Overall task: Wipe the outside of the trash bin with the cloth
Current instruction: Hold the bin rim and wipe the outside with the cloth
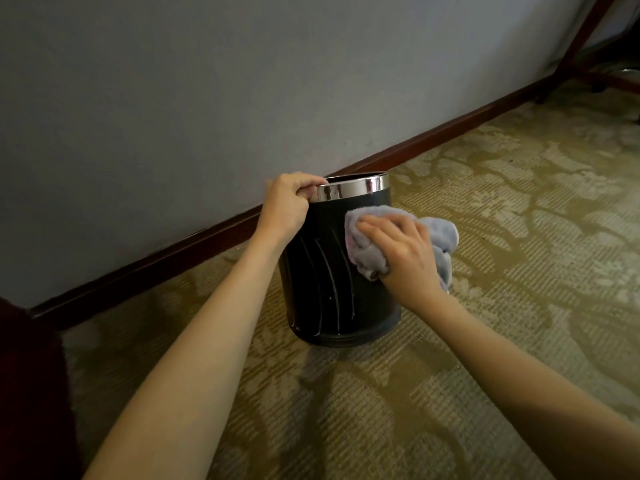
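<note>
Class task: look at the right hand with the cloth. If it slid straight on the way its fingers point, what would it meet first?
The right hand points left across the bin; along that wall it would probably meet the left hand first, gripping the rim. Depth is unclear.

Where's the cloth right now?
In the head view, the cloth is just right of centre, pressed by the right hand against the black side of the trash bin, below its shiny metal rim.
</note>
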{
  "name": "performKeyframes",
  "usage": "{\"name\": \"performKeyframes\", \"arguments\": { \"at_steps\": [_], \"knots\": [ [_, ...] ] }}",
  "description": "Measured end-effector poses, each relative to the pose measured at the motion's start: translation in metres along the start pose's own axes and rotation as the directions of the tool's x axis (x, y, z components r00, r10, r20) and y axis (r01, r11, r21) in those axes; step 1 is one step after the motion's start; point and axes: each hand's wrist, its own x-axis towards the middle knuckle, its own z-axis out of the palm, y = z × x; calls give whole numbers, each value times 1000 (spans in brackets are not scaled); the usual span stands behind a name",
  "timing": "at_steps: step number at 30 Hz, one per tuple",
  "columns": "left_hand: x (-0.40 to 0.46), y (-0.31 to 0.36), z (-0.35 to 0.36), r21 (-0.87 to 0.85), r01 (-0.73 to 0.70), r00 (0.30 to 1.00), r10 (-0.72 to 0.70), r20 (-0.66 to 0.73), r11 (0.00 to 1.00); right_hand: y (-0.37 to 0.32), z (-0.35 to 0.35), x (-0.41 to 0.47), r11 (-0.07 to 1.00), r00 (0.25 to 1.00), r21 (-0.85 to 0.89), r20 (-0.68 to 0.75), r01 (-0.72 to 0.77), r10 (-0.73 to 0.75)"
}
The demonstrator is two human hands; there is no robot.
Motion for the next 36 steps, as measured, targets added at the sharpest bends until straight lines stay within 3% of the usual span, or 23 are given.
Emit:
{"name": "performKeyframes", "arguments": {
  "at_steps": [6, 10, 16, 20, 27, 31, 36],
  "knots": [
    [-2, 6, 5, 34, 0, 1000, 0, 12, 999, 9, 5, -25, 998, 1000, -53, 0, 14, -14],
    [2, 4, 6, 27, 15, 1000, -15, 2, 1000, 10, 11, -65, 998, 991, -46, 127, 51, -45],
    [7, 0, 4, -22, 53, 999, -53, -7, 998, 11, 12, -108, 944, 883, -107, 399, 313, -248],
    [5, 4, 3, -17, 78, 997, -78, -10, 997, 14, 5, -99, 916, 843, -102, 441, 389, -309],
    [8, 11, 1, 11, 110, 993, -110, 37, 994, 22, -2, -54, 962, 925, -89, 311, 258, -220],
    [9, 18, 7, 32, 117, 989, -119, 90, 993, 23, -10, -12, 990, 988, -69, 103, 119, -112],
    [4, 30, 20, 48, 72, 989, -77, 129, 996, 15, -11, 11, 995, 996, -100, -87, -10, 2]
  ]
}}
